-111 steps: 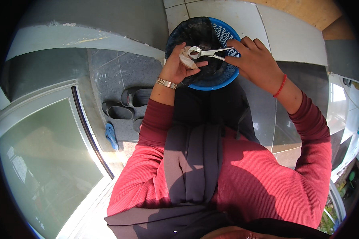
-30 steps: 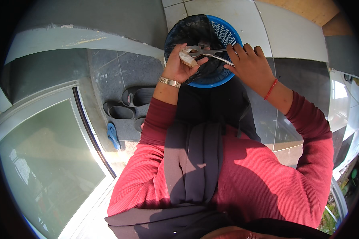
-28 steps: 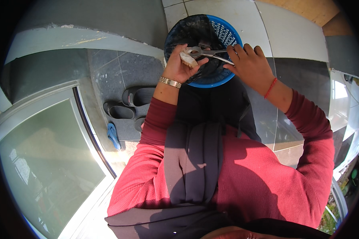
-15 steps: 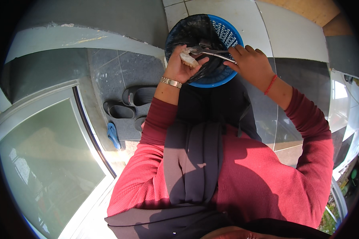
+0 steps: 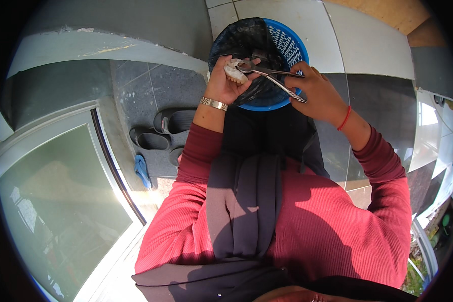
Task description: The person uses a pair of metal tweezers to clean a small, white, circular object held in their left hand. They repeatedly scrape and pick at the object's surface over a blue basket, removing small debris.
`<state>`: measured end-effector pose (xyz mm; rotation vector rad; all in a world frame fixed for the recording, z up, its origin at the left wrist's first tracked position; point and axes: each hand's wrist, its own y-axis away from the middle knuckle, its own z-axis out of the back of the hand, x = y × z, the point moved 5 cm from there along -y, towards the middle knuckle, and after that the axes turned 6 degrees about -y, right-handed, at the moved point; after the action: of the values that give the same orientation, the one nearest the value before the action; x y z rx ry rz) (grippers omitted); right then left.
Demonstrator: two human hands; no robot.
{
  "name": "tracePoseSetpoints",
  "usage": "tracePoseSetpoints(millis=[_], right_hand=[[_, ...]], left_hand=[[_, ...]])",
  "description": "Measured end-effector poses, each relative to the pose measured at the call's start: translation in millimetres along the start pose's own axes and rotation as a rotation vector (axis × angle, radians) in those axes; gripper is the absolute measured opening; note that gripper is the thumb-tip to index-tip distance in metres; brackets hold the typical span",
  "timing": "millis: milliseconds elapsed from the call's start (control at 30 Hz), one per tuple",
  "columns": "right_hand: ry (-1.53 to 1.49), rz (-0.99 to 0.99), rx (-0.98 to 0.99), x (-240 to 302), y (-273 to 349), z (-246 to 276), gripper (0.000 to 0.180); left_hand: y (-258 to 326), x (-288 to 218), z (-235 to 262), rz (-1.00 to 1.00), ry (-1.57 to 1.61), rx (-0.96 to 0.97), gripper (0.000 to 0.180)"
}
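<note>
My left hand [image 5: 225,83] holds a pale whitish plaster-like piece [image 5: 235,72] over a blue basket bin [image 5: 296,50] lined with a black bag. My right hand [image 5: 317,93] grips metal pliers [image 5: 269,76] by the handles. The pliers' jaws meet the pale piece near my left thumb. Both hands are raised above the bin's mouth. A metal bracelet sits on my left wrist and a red thread on my right wrist. Red sleeves cover both forearms, and a dark scarf hangs down my front.
Dark sandals [image 5: 158,131] and a blue slipper [image 5: 142,170] lie on the grey tiled floor at left. A glass door with a pale frame [image 5: 60,201] fills the lower left. Lighter tiles [image 5: 347,40] lie beyond the bin.
The pliers have closed in on the pale piece, their handles drawn nearer together. Both hands stayed over the bin with only small shifts.
</note>
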<state>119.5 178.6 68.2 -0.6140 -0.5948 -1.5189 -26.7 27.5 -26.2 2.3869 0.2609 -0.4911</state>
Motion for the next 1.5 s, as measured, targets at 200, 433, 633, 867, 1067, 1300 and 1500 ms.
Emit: tracePoseSetpoints(millis=[200, 433, 633, 867, 1067, 1300, 1500], right_hand=[[0.15, -0.006, -0.01, 4.4, -1.2, 3.0, 0.028], [0.211, 0.017, 0.034, 7.8, -3.1, 5.7, 0.028], [0.242, 0.029, 0.033, 5.4, -2.7, 2.8, 0.03], [0.453, -0.009, -0.088, 11.7, -2.7, -4.2, 0.045], [0.536, -0.042, -0.054, 11.0, -5.5, -3.7, 0.058], [0.499, 0.131, -0.095, 1.7, -1.7, -3.4, 0.042], [0.349, 0.096, -0.06, 0.8, -0.1, 1.9, 0.035]], left_hand=[[5.6, -0.4, -10.4, 0.014, -0.038, 0.019, 0.046], [4.1, 1.0, -9.0, 0.019, 0.0, 0.053, 0.047], [0.7, 1.6, -7.0, 0.016, 0.021, 0.076, 0.051], [1.4, 2.5, -6.3, -0.003, -0.039, -0.008, 0.046], [1.3, 4.0, -9.2, -0.04, -0.054, -0.028, 0.045], [4.0, 3.8, -13.3, 0.004, 0.035, -0.001, 0.049], [5.6, 4.1, -14.5, 0.037, 0.036, 0.051, 0.049]])
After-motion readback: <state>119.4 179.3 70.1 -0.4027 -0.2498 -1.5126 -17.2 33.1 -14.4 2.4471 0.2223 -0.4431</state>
